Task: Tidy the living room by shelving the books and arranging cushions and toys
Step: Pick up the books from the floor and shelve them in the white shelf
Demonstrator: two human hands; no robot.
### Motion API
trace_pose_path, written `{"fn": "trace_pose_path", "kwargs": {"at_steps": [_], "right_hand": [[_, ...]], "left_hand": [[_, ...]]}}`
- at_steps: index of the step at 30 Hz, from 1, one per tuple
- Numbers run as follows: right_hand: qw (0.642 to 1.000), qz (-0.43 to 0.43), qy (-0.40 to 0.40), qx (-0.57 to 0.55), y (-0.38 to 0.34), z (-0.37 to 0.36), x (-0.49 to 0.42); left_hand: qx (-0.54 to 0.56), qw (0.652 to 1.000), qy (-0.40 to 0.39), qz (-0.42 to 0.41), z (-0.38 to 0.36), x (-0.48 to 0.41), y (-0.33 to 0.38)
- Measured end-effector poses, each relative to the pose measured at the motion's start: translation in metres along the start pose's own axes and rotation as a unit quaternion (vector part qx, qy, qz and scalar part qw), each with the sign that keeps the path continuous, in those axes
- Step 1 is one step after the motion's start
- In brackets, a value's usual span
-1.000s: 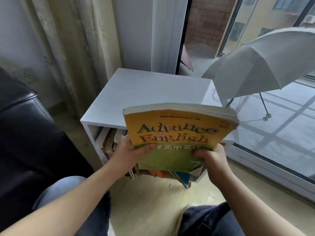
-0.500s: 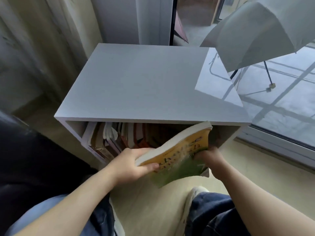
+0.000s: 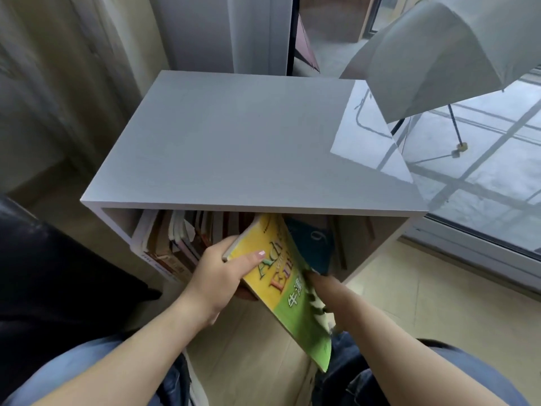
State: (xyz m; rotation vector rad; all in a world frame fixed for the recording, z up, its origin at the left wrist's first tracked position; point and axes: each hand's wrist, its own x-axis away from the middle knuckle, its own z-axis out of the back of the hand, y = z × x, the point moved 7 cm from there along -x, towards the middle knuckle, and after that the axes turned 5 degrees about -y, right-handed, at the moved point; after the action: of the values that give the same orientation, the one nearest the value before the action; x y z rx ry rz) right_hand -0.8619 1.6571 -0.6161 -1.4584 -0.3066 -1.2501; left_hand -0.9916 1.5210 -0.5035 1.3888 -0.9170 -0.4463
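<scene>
The book (image 3: 281, 276) is showing a yellow cover fading into green, with lettering running green, orange and red. Behind it a second book (image 3: 313, 241) is showing teal with a pale 9. The shelf (image 3: 248, 142) is looking pale grey on top and white along its edge. The spines (image 3: 164, 244) inside are showing brown and white. The umbrella (image 3: 439, 54) is looking whitish grey, the sofa (image 3: 44, 273) black, the curtain (image 3: 58, 68) beige, the jeans (image 3: 348, 385) blue, and the floor (image 3: 424, 303) pale tan.
</scene>
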Motion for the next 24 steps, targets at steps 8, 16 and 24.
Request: {"fn": "trace_pose_path", "kwargs": {"at_steps": [8,16,24], "right_hand": [[0.993,-0.102,-0.002,-0.065,0.024,0.016,0.001],[0.974,-0.009,0.078,-0.214,0.009,0.035,-0.005],[0.944,0.159,0.134,-0.257,-0.022,0.049,0.005]], "left_hand": [[0.040,0.998,0.041,-0.005,-0.004,0.001,0.004],[0.148,0.982,0.111,0.038,0.016,0.004,-0.002],[0.063,0.987,0.012,0.147,0.029,-0.008,-0.006]]}}
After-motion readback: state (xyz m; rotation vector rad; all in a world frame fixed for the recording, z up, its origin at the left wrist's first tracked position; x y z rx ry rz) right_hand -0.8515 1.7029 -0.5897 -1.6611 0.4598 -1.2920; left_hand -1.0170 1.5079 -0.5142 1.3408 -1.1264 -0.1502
